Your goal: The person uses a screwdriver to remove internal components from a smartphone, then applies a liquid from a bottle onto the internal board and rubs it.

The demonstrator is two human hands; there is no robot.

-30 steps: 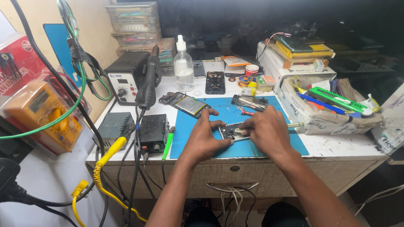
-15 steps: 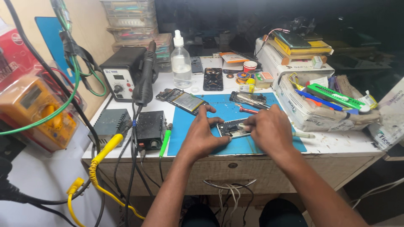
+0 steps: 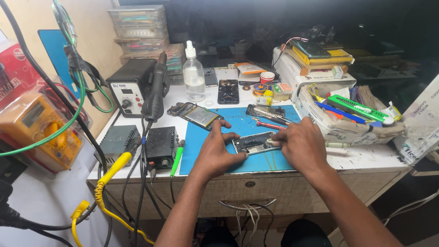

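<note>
An opened phone with its inner parts showing lies on the blue work mat. My left hand rests on the mat and presses the phone's left end with thumb and fingers. My right hand covers the phone's right end, fingertips on its edge; whether it holds a small tool is hidden. A red-handled screwdriver lies on the mat just behind my right hand. Another opened phone sits at the mat's back left corner.
A hot-air station with its wand stands at back left, two small black boxes in front. A clear bottle, a dark phone, stacked plastic boxes and a tool-filled box crowd the bench. A yellow multimeter hangs left.
The view has drifted slightly. Both hands stay on the opened phone with only small finger shifts; the phone remains on the mat.
</note>
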